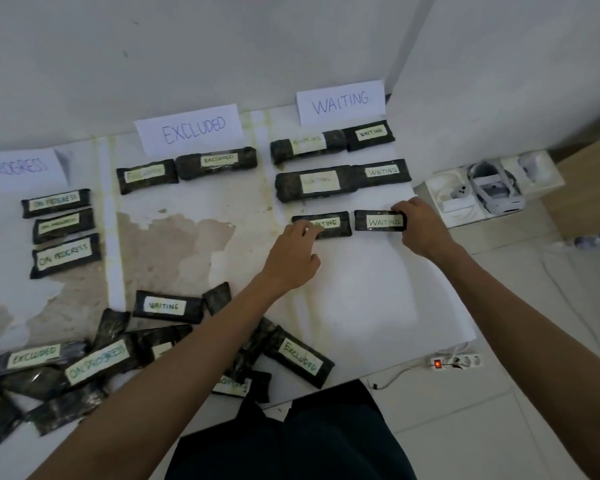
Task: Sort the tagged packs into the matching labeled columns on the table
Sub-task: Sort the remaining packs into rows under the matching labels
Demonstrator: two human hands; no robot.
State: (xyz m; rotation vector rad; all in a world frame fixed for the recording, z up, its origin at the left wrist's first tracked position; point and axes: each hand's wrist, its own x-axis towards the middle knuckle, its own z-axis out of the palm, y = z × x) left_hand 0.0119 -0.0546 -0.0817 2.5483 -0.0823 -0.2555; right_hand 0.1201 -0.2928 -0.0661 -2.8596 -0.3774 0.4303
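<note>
Three paper signs stand at the back of the table: ON PROGRESS (18, 168), EXCLUDED (191, 128) and WAITING (340, 102). Dark packs with white tags lie in rows below each sign. In the WAITING column, my left hand (293, 252) grips the left end of a pack tagged WAITING (333, 225). My right hand (420, 225) grips the right end of a second WAITING pack (378, 221) beside it. Both packs lie flat on the table. A heap of unsorted packs (97, 362) lies at the front left, with tags such as EXCLUDED, ON PROGRESS and WAITING.
The white, stained table (361, 306) ends at the right near my right forearm. On the floor beyond it stand a white box with a headset (492, 188) and a power strip (458, 362) with a lit red switch. White walls close the back.
</note>
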